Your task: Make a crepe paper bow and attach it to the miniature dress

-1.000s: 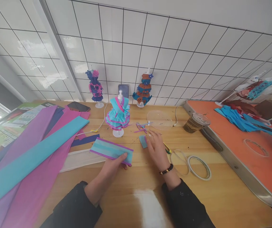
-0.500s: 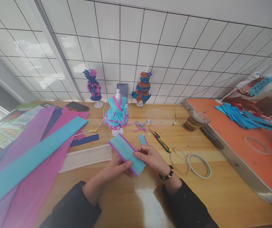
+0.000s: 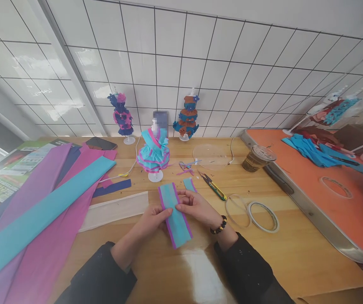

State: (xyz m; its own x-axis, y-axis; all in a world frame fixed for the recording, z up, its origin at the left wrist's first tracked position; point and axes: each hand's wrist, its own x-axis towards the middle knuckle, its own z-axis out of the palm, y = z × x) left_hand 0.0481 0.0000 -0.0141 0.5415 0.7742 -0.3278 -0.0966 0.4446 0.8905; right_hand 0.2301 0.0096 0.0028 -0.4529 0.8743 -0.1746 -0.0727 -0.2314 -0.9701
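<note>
Between my hands is a light-blue crepe paper strip (image 3: 179, 226) with purple borders along its long sides. My left hand (image 3: 154, 218) pinches its left edge, thumb on top and fingers beneath. On the opposite edge, my right hand (image 3: 197, 207) grips it with the thumb on the face. Just beyond stands a small doll form in a ruffled blue and pink paper dress (image 3: 153, 154). A smaller blue scrap with a purple edge (image 3: 189, 184) lies behind my right hand. Thread snips (image 3: 215, 187) rest to the right of it.
Long crepe paper sheets (image 3: 47, 207) cover the left side. A white strip (image 3: 115, 211) lies left of my hands. Rolls of tape (image 3: 263, 216) sit at right, below a lidded cup (image 3: 258, 158). Two dressed forms, one blue-pink (image 3: 123, 116), one brown-blue (image 3: 188, 118), stand by the tiled wall.
The blue strip has turned from a diagonal slant to nearly upright, its near end now closer to me. My hands have shifted to grip it midway along opposite long edges.
</note>
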